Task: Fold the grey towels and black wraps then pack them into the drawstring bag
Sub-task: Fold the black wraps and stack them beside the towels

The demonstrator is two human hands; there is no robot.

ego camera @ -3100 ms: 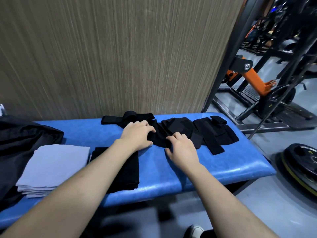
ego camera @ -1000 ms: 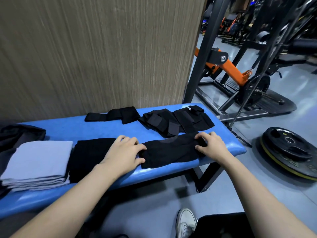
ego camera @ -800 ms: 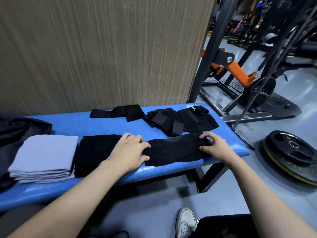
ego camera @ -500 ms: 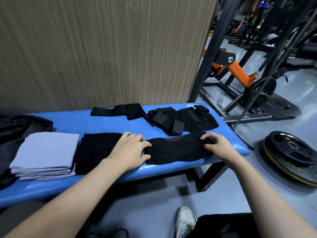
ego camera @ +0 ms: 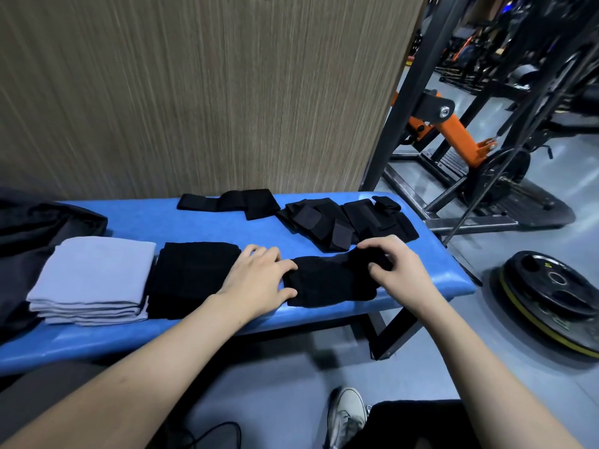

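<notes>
On the bench's [ego camera: 194, 228] near right edge lies a black wrap [ego camera: 327, 283]. Left hand [ego camera: 256, 283] rests flat, fingers straight, pinning its left end; right hand [ego camera: 397, 270] pinches the right end, probably to fold it leftward. Folded towels [ego camera: 94, 273] wait far left.

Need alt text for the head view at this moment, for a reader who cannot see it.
On a blue bench, the left hand presses one end of a black wrap while the right hand grips its other end. Folded grey towels and a folded black cloth lie to the left, more wraps behind.
</notes>
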